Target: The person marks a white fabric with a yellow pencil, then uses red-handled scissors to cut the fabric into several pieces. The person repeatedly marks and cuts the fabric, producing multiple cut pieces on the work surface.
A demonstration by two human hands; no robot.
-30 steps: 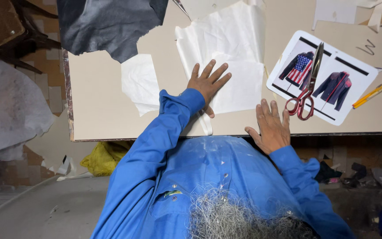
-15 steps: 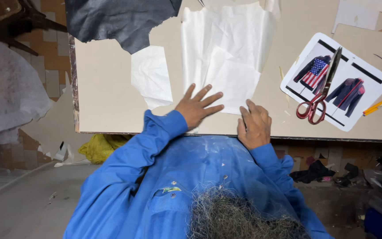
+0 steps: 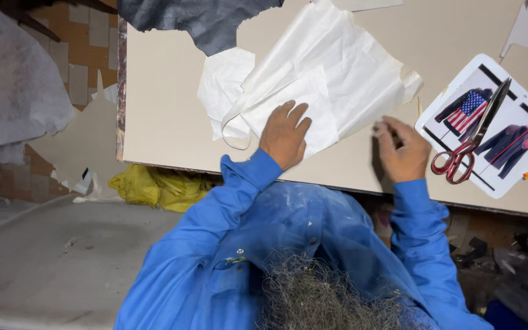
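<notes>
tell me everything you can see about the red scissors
The scissors have glossy red loop handles and long dark metal blades, closed together. They lie flat and diagonal, handles toward the table's near edge, blade tips pointing up and away. They rest on a white printed sheet showing two jackets, crossing between the pictures. No hand touches them; the right hand is closest, just beside the handles, with a small gap.

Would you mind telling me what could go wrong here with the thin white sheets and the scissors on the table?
1. The left hand presses only one corner of the white sheets; the loose creased rest might slide or tear if tugged.
2. The red-handled scissors lie close beside the right hand, near the table edge, so a careless sweep could knock them off.
</notes>
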